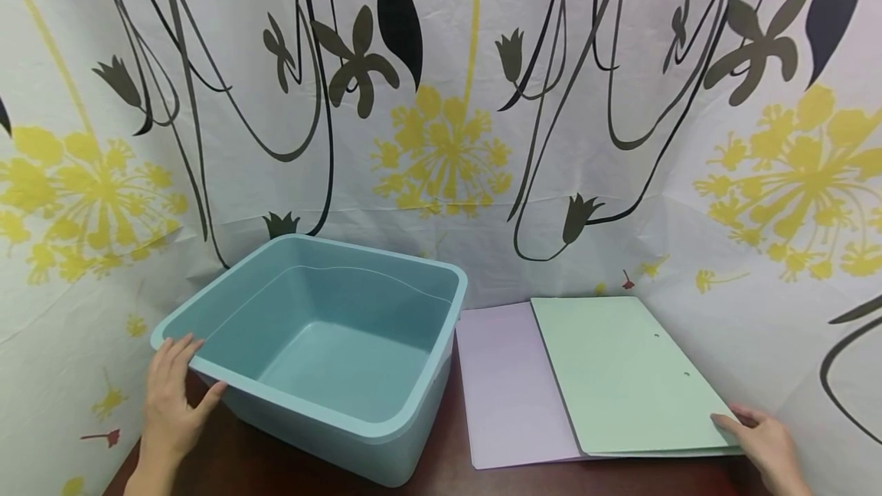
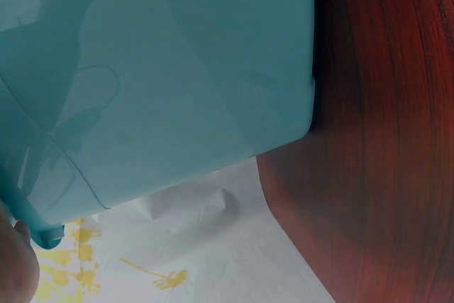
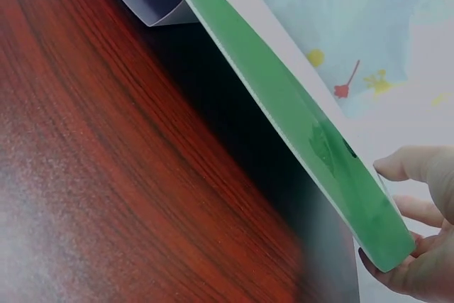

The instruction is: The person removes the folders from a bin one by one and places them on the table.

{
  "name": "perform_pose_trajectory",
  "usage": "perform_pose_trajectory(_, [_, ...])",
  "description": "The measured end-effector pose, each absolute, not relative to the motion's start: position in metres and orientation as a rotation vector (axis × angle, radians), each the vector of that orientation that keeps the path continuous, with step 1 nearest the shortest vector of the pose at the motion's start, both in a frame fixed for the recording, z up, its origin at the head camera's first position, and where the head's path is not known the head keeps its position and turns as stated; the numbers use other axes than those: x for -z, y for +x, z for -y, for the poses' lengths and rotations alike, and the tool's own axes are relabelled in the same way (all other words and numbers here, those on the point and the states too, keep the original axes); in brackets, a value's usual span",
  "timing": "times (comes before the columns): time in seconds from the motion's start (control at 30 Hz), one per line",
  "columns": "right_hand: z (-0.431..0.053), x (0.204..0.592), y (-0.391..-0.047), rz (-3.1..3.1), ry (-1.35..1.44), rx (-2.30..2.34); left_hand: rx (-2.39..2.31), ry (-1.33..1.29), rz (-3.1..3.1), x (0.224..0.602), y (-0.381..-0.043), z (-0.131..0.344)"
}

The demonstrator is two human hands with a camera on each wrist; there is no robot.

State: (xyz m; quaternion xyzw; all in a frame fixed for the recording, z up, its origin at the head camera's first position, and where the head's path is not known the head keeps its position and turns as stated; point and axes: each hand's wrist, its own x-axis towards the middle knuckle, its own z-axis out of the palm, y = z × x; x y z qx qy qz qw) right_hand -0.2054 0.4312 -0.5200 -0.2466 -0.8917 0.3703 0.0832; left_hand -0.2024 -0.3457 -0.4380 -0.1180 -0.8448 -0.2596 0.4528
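A large blue-green plastic basin [image 1: 303, 408] stands on the left of the table, nothing inside it. My left hand [image 1: 168, 396] grips its near-left corner, fingers over the rim and thumb at the front side. In the left wrist view only a bit of that hand shows, by the basin wall [image 2: 206, 83]. On the right, a light green folder [image 1: 620, 373] overlaps a pale purple folder [image 1: 513, 389]. With thumb and fingers my right hand [image 1: 765, 438] pinches the green folder's near-right corner. The right wrist view shows that corner raised above the table, with a darker green inner face [image 3: 284, 111].
The dark red-brown wooden table [image 2: 383, 133] lies under everything. A white cloth [image 1: 448, 37] printed with flowers hangs behind and along both sides, close to the basin and the folders. A dark shadow falls beneath the raised folder.
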Motion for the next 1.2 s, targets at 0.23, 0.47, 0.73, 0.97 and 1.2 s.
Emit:
perform_pose_trajectory(0.23, [-0.431, 0.524, -0.206, 2.591, -0.738, -1.114, 0.64, -0.303, 2.08, 0.439, -0.204, 0.347])
perform_pose_trajectory(0.47, [-0.431, 0.525, -0.204, 2.569, -0.672, -1.078, 0.639, -0.312, 2.074, 0.44, -0.205, 0.348])
perform_pose_trajectory(0.73, [-0.426, 0.518, -0.204, 2.598, -0.657, -1.073, 0.645, -0.315, 2.078, 0.44, -0.205, 0.348])
perform_pose_trajectory(0.97, [-0.422, 0.511, -0.208, 2.624, -0.583, -1.094, 0.65, -0.315, 2.079, 0.439, -0.204, 0.347])
perform_pose_trajectory(1.2, [-0.427, 0.521, -0.219, 2.569, -0.487, -1.14, 0.64, -0.31, 2.084, 0.439, -0.204, 0.347])
